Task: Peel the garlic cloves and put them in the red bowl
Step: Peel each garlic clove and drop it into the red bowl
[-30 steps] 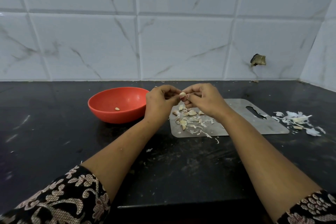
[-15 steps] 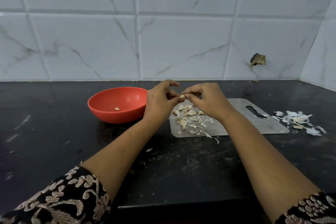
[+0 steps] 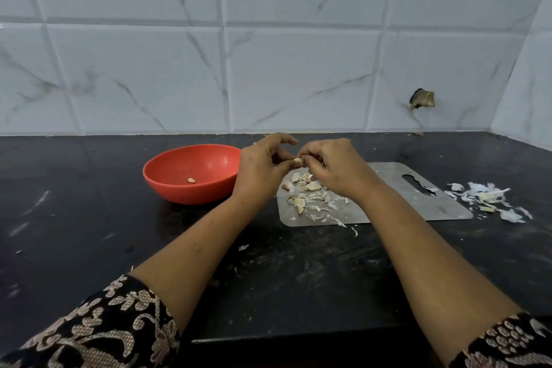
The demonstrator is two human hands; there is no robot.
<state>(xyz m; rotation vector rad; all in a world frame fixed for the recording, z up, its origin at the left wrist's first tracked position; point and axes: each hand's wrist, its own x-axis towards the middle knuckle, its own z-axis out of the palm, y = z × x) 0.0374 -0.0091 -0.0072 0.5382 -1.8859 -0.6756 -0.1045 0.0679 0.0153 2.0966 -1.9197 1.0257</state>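
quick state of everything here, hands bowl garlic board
left hand, pinching the held clove
right hand, pinching the held clove too
held clove, between both hands' fingertips
red bowl, upright, one peeled clove inside
board, flat, cloves and skins on it
skin pile, loose on counter right of board

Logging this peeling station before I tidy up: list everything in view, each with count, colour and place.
counter: one, black, across the foreground
tiled wall: one, white marbled, behind counter
hole: one, dark, in wall at right
cutting board: one, grey metal, on counter below the hands
red bowl: one, red, on counter left of board
loose clove: one, pale, inside red bowl
garlic cloves: small pile, cream, on board's left end
peel scraps: one heap, white, on counter right of board
held clove: one, cream, pinched between both hands
left hand: one, pinching held clove
right hand: one, pinching held clove
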